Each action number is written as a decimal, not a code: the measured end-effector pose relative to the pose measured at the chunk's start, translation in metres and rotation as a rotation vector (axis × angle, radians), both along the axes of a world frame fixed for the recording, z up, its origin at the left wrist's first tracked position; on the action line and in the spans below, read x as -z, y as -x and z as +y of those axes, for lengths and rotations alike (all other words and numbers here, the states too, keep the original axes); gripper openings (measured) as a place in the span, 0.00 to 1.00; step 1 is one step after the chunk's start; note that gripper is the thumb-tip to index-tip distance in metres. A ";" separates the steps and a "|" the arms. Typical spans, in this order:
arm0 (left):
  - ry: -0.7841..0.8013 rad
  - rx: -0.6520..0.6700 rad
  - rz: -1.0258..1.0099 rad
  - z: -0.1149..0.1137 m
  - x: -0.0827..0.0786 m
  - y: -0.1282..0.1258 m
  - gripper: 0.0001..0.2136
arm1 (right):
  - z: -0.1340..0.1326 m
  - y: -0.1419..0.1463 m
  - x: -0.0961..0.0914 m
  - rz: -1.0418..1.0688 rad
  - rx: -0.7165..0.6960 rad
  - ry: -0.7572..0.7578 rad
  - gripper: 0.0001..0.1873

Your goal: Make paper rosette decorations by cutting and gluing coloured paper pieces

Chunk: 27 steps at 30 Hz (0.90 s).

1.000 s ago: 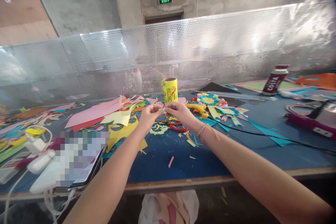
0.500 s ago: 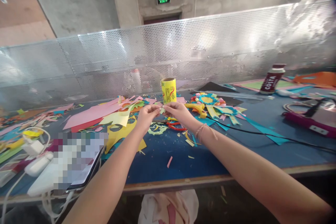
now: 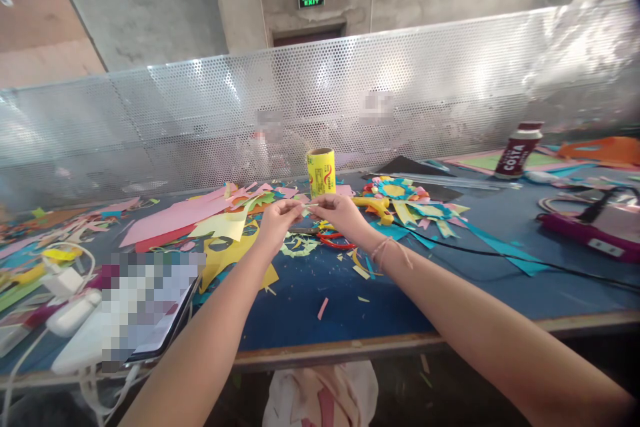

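Over the middle of the blue table, my left hand point(image 3: 278, 219) and my right hand point(image 3: 340, 213) meet fingertip to fingertip. Both are closed in a pinch on a small pale green paper piece point(image 3: 307, 211), mostly covered by the fingers. Just below them lie red-handled scissors point(image 3: 337, 241) and a pale green cut paper ring point(image 3: 300, 248). A yellow roll point(image 3: 321, 172) stands upright behind my hands. Right of my right hand rests a yellow glue gun point(image 3: 376, 207), beside a blue and yellow paper rosette point(image 3: 397, 190).
Pink paper sheets point(image 3: 175, 217) and yellow scraps point(image 3: 225, 253) lie left of centre. A phone point(image 3: 173, 310) with white cables sits at the front left. On the right are a dark red bottle point(image 3: 519, 150), a purple power strip point(image 3: 585, 235) and a black cord point(image 3: 480, 251). A perforated metal screen point(image 3: 200, 120) stands behind.
My fingertips have shifted slightly, and less of the pale green paper shows between them. The things on the table lie as before.
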<state>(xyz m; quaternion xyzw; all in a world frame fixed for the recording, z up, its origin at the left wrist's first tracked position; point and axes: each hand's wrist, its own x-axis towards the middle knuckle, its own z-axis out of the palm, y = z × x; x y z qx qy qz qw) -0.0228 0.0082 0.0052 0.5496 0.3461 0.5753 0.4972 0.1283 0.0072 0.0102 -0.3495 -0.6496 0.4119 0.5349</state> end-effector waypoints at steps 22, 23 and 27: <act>-0.025 0.017 0.043 -0.001 -0.001 0.000 0.13 | -0.004 -0.002 -0.005 0.150 -0.057 0.226 0.13; -0.023 0.025 0.042 -0.002 -0.002 0.000 0.13 | -0.004 -0.002 -0.004 0.178 -0.067 0.246 0.13; -0.050 0.073 0.074 -0.004 -0.002 0.000 0.15 | -0.004 -0.004 -0.005 0.293 -0.123 0.347 0.13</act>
